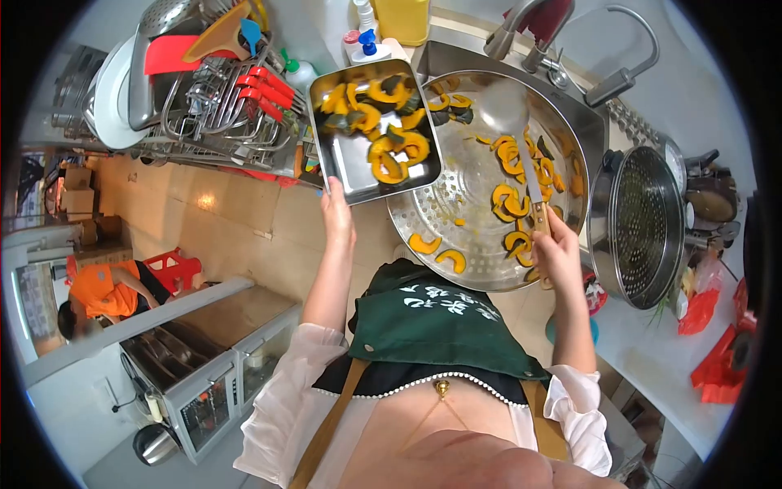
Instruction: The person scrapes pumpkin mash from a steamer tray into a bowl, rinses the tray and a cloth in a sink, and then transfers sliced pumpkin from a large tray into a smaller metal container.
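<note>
My left hand [338, 210] grips the lower left corner of a rectangular metal tray [349, 167], which is tilted and holds several curved pumpkin slices [389, 163] with dark green skin. In my right hand [556, 244] is the wooden handle of a metal spatula [535, 181]; its broad blade is blurred and points up over a large round perforated steamer pan [456, 191]. More pumpkin slices [509, 202] lie in this pan, mostly along its right side, with some at the upper left and two near the lower edge. The tray's right edge overlaps the pan's left side.
The pan rests over a sink [595, 122] with faucets [611, 85] behind. Right of it stands another perforated steamer [643, 224]. A dish rack [220, 122] with utensils is at upper left, beside bottles [368, 49]. A person in orange [106, 289] is at far left.
</note>
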### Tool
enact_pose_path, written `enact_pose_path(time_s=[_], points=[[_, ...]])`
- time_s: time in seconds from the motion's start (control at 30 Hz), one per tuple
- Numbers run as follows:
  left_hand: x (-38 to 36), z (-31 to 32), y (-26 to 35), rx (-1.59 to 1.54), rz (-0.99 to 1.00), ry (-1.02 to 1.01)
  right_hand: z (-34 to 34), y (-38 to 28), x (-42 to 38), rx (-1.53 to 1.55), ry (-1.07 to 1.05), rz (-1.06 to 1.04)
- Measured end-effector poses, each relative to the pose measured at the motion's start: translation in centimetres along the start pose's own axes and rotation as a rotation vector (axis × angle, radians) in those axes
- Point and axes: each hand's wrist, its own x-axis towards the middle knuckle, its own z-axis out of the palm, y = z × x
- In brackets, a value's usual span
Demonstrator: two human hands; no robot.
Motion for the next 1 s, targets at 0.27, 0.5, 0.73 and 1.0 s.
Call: enact_pose_path(time_s=[0.27,0.5,0.73,1.0], points=[[-0.7,-1.9,1.1,-0.021,0.011,0.093,-4.6,2.8,8.7,0.071,-0.207,0.48],[-2.8,-2.6,1.9,0.001,-0.049,0.135,-3.0,1.4,19.7,0.068,-0.29,0.54],[-4.1,-2.2,2.7,-0.006,-0.039,0.162,-0.6,6.2,19.5,0.136,-0.451,0.244],[-3.2,-1.2,1.9,0.035,-0.06,0.127,-1.9,3.6,10.9,0.149,-0.361,0.118]])
